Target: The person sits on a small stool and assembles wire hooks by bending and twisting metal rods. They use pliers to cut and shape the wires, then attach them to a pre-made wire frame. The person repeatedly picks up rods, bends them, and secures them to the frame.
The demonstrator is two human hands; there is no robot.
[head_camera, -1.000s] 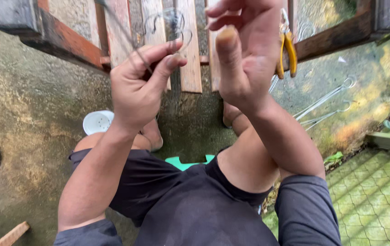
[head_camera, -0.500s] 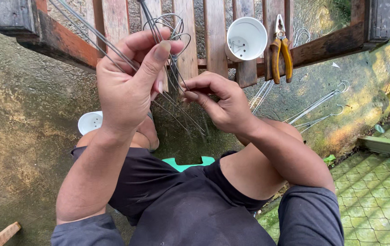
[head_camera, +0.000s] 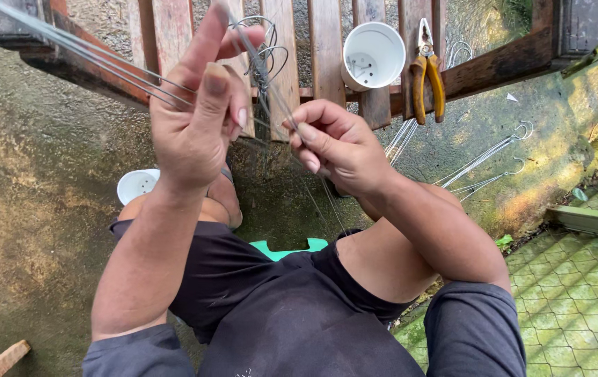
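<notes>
I hold a bundle of thin wires [head_camera: 260, 77] raised over the slatted wooden pallet [head_camera: 327, 49]: my left hand [head_camera: 198, 119] grips the strands, my right hand [head_camera: 337, 143] pinches one. Finished-looking hooked wires [head_camera: 487, 157] lie on the ground; a white pot [head_camera: 376, 54] and pliers [head_camera: 428, 70] wait unused.

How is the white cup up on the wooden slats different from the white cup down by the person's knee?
The white cup on the slats lies tipped on its side, its open mouth fully in view. The white cup by the knee sits lower, on the concrete ground, partly hidden behind the left arm. The slat cup looks bigger in the picture. Both are white and round.
</notes>
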